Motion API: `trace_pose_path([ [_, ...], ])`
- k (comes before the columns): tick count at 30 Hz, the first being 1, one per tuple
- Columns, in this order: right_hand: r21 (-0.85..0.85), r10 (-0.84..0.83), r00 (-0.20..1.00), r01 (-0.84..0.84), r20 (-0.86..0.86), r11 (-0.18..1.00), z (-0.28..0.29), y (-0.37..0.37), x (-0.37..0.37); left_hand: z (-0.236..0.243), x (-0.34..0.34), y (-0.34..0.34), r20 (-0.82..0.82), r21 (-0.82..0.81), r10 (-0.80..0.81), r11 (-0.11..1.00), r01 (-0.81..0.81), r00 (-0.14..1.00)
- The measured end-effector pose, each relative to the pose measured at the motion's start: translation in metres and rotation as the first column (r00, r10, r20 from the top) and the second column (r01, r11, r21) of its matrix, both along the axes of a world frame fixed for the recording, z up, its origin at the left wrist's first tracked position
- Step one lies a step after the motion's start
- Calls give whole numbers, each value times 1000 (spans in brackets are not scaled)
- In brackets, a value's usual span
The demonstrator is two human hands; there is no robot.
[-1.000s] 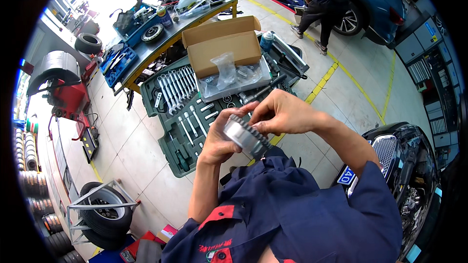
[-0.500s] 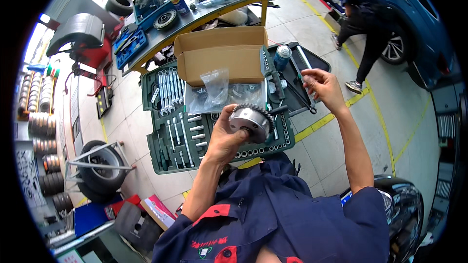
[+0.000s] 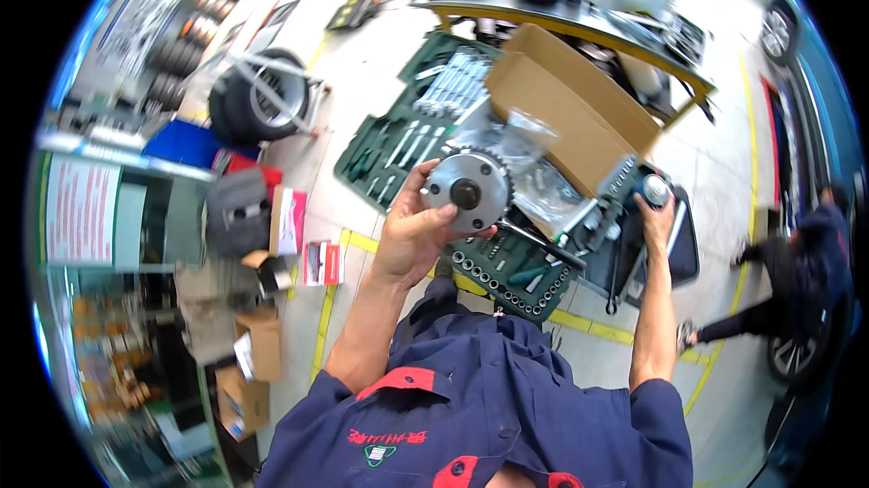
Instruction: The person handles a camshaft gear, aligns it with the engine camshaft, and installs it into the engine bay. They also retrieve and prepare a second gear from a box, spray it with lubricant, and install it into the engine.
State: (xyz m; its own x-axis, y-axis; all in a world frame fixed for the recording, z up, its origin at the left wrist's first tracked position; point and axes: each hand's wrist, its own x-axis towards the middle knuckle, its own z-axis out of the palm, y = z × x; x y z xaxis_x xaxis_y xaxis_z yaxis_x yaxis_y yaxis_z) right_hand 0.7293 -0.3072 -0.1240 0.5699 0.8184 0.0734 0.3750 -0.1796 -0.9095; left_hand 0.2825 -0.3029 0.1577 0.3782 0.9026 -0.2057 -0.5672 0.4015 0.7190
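Note:
My left hand (image 3: pixel 415 233) holds a round silver toothed gear (image 3: pixel 482 189) upright, its dark central bore facing me and the thumb on its face. My right hand (image 3: pixel 655 221) is closed around a spray can (image 3: pixel 654 189) at the right side of the tool case. The open green tool case (image 3: pixel 367 167) holds wrenches (image 3: pixel 448 81), sockets and bars. On it lies an open cardboard box (image 3: pixel 570 108) with clear plastic bags (image 3: pixel 534 133) behind the gear.
A steel worktable (image 3: pixel 614 31) with parts stands beyond the case. A tyre on a frame (image 3: pixel 237 106) and cardboard boxes (image 3: pixel 258 348) are to my left. A co-worker (image 3: pixel 808 253) crouches by a blue car (image 3: pixel 837 99) at the right.
My right hand has left the gear and moved right onto the spray can. My left hand has turned the gear's flat face toward me. The view has rotated.

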Motion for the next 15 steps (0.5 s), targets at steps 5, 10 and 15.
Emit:
trace_pose_path([
  [5,234,-164,986,161,-5,959,19,5,10,-8,-27,-25,39,-30,197,980,-196,980],
  [10,437,4,958,127,-287,890,108,-5,17,-20,-54,-39,42,-30,325,946,-324,945],
  [15,353,133,914,-278,384,893,240,-26,-151,-39,-109,-46,27,-96,595,801,-591,803],
])
